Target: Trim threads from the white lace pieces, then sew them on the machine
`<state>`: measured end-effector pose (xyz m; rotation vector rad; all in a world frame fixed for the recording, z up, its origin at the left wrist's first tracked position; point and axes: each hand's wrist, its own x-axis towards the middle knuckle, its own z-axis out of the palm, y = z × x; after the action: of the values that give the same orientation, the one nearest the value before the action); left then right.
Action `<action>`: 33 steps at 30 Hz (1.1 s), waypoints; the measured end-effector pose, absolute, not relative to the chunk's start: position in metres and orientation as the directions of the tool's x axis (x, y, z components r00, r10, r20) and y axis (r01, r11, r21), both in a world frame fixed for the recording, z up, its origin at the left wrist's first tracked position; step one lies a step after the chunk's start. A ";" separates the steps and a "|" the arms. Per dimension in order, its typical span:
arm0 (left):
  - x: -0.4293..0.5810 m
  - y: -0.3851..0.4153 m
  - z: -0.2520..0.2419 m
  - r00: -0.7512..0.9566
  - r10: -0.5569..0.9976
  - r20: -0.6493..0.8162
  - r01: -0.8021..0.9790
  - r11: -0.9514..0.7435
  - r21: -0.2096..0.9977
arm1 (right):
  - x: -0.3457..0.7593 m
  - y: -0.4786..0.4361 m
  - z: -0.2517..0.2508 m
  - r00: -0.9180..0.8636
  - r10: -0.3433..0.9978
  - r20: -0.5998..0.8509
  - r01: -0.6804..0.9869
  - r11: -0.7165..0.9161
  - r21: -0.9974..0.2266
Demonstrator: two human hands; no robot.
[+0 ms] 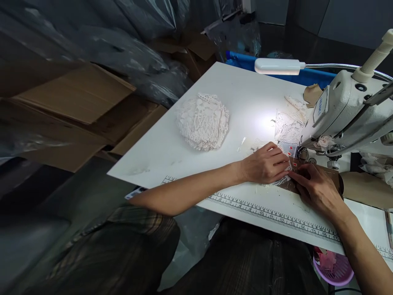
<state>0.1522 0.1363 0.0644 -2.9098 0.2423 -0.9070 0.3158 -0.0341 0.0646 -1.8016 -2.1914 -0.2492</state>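
Just in front of the needle area of a white sewing machine (340, 96), my two hands come close together over a piece of white lace (281, 180). My left hand (267, 164) has its fingers bent and pressed down on the lace at the left of the presser foot. From the right, my right hand (316, 186) pinches the lace's edge between thumb and forefinger, near the left fingertips. Much of the lace is hidden under the left hand. More lace (290, 125) lies flat behind the needle. Farther left on the table sits a rounded bundle of white lace (204, 123).
A white lamp (278, 66) on a bendy metal neck lights the white table (147, 153), whose front edge bears a printed ruler (260, 213). Cardboard boxes (76, 94) and plastic sheeting stand left of the table. A purple basket (334, 270) is below its front edge.
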 end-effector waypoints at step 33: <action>0.170 0.165 0.063 0.863 -0.296 0.409 -0.364 -0.926 0.097 | 0.332 -0.030 0.068 0.281 0.917 0.283 0.840 -0.092 -0.535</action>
<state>0.1700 0.1653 0.0625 -3.1973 0.5704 -0.6567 0.3317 -0.0301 0.0683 -1.9420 -1.5721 0.1626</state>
